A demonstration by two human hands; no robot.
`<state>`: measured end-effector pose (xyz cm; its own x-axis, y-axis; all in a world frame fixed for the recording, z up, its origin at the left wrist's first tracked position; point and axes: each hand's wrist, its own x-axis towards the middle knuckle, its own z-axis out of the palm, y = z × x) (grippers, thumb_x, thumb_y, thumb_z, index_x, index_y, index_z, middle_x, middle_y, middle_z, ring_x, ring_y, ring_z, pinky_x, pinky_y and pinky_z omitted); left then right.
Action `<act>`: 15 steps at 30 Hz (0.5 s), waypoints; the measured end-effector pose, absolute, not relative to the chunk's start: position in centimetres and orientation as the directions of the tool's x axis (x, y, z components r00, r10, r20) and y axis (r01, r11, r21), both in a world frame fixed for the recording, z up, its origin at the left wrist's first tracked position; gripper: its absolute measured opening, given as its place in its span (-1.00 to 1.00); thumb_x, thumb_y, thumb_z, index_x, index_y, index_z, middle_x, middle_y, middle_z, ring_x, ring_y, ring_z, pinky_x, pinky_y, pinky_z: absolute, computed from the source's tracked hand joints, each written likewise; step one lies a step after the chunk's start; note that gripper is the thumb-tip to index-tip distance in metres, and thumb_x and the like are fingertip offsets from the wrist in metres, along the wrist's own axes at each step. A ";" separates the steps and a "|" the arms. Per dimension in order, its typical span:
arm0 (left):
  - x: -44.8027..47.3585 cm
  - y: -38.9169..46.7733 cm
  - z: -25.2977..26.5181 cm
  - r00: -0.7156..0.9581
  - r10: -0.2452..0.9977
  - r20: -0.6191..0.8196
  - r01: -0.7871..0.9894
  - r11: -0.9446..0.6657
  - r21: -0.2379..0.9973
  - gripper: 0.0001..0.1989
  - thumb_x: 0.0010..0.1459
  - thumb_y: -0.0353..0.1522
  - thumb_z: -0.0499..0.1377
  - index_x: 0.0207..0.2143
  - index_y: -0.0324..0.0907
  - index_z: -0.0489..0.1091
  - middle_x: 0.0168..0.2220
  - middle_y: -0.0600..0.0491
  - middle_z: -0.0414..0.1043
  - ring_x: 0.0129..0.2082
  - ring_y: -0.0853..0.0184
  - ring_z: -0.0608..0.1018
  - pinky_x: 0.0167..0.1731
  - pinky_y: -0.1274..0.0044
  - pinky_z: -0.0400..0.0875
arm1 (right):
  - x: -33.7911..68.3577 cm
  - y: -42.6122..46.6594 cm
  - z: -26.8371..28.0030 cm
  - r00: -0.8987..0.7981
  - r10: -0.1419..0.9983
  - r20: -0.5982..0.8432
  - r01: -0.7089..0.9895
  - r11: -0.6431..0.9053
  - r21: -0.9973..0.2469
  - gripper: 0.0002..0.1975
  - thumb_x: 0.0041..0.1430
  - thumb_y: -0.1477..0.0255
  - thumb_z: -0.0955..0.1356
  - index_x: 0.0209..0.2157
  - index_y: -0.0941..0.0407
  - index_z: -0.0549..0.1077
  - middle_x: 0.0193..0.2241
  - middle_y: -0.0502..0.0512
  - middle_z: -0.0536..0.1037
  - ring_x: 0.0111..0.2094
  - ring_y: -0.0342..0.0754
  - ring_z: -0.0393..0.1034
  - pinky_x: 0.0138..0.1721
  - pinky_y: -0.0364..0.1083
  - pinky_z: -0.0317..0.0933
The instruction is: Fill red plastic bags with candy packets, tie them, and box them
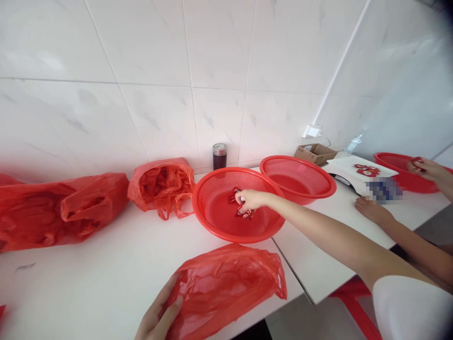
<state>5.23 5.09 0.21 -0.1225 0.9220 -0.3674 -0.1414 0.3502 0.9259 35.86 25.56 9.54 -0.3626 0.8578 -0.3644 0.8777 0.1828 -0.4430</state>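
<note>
My left hand [161,309] pinches the side of a thin red plastic bag [222,283], which lies spread at the table's front edge. Inside the near red plastic basket [208,215], my right hand [249,200] is closed around small red-wrapped packets [247,213]. Some of these packets show below and beside the fingers. Just how many are in the grip is hidden by the hand.
Red bags [95,208] and a bunch of bags [161,184] lie to the left. A dark tumbler [219,158] stands by the wall. On the right are a second basket [300,196], a cardboard box [314,154], a white scale [343,167] with packets and a co-worker's hands [375,210].
</note>
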 end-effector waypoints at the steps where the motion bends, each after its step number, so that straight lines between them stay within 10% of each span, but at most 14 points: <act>1: 5.6 5.0 0.3 -0.117 0.922 -0.370 -0.174 0.348 0.921 -0.40 -0.06 -0.09 0.32 0.05 -0.05 0.46 0.16 -0.02 0.38 0.17 -0.01 0.37 0.12 0.25 0.32 | 35.6 24.6 10.6 -0.397 0.862 -0.315 0.838 0.200 -0.509 -0.70 0.00 0.37 0.45 -0.28 0.10 0.29 -0.32 0.02 0.48 -0.40 -0.11 0.45 -0.42 -0.16 0.30; 7: 7.3 4.4 -0.1 -0.128 0.910 -0.395 -0.267 0.352 0.897 -0.33 0.04 -0.16 0.28 0.22 0.01 0.26 0.27 0.06 0.23 0.24 0.10 0.29 0.18 0.34 0.23 | 30.5 15.0 9.6 -0.726 0.674 -0.136 0.268 0.096 -0.958 -0.62 0.05 0.24 0.45 -0.21 0.07 0.25 -0.39 -0.07 0.46 -0.45 -0.19 0.40 -0.41 -0.19 0.27; 15: 6.8 3.1 -0.8 -0.089 0.964 -0.252 -0.122 0.240 0.963 -0.26 0.10 -0.19 0.24 0.31 0.02 0.09 0.35 0.13 0.04 0.34 0.16 0.08 0.30 0.41 -0.08 | 27.0 10.3 1.4 -0.500 0.866 0.021 0.722 0.430 -0.543 -0.78 0.26 0.37 0.28 -0.13 0.12 0.49 -0.10 0.21 0.46 -0.04 0.10 0.36 -0.04 0.03 0.25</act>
<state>6.81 3.11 -0.79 -0.0892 0.9636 -0.2519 -0.1219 0.2405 0.9630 27.01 10.27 1.44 -0.5000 0.8658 0.0208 0.7217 0.4299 -0.5426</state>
